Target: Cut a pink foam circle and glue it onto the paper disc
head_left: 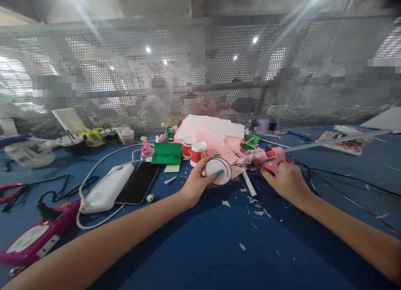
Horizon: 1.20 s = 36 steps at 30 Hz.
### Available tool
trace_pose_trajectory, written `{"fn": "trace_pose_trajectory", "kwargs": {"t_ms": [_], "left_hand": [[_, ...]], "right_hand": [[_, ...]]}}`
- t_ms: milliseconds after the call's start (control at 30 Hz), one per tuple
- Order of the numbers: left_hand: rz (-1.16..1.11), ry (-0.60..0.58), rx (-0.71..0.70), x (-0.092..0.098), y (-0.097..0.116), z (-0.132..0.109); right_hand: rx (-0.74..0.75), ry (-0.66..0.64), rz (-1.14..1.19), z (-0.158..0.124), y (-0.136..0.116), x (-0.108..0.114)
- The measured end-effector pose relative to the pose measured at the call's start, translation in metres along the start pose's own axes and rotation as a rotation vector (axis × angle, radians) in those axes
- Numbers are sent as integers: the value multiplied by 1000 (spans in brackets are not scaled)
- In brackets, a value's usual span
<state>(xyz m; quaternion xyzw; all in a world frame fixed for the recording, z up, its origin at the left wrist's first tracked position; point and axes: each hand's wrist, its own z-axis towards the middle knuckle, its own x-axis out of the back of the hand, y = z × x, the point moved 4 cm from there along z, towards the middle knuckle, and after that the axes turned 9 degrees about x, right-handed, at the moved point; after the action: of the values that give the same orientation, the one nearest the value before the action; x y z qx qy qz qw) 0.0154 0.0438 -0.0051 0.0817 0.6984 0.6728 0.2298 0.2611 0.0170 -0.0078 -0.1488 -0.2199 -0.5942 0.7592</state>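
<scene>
My left hand (198, 182) is closed around a white paper cup (218, 171), tipped so its round base faces me. My right hand (283, 179) grips a pink glue gun (268, 158) whose nozzle points left and touches the cup's right rim. A small red light glows on the gun. A white glue stick (249, 185) lies on the blue table (206, 244) just below the two hands.
Pink and white paper sheets (213, 133), two red-banded cups (193, 150) and green paper (166, 153) lie behind. A black phone (138, 182), white power bank (106, 187) and cables sit left. A perforated metal screen (200, 73) closes the far side. Paper scraps litter the table.
</scene>
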Motion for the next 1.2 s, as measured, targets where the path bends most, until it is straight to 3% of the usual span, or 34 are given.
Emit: {"fn": "trace_pose_trajectory", "kwargs": {"t_ms": [267,1200], "left_hand": [[-7,0,24,-1,0,0],[1,-12,37,-1,-2,2]], "right_hand": [[14,83,-10,5,-4,7],[49,36,-61,4,-5,5]]}}
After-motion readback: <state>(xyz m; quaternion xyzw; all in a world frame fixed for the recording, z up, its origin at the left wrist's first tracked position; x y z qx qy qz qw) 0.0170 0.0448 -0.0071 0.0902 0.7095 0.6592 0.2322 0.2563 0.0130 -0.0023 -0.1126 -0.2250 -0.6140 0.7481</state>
